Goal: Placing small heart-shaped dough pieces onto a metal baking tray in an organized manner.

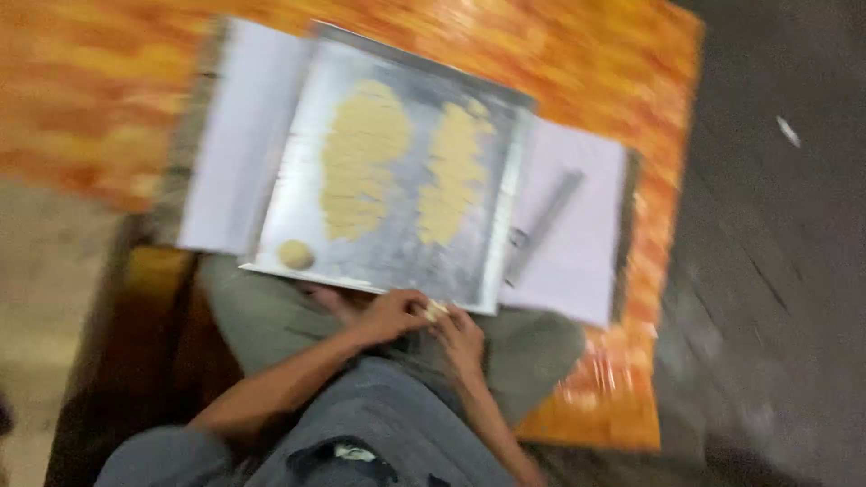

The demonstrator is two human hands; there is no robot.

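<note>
At the near edge of the metal tray (397,261), just above the person's lap, both hands meet on a small dough piece (436,311). The left hand (392,314) and the right hand (463,335) are each curled around it, fingers pinched, w/ the piece between the two, about equally near to both. The image is blurred, so the exact grip is not clear. Beyond the hands, two rows of flat dough rounds (361,162) run away from the person, long axis approx. front to back. A dough ball (295,254) sits at the tray's near left corner.
</note>
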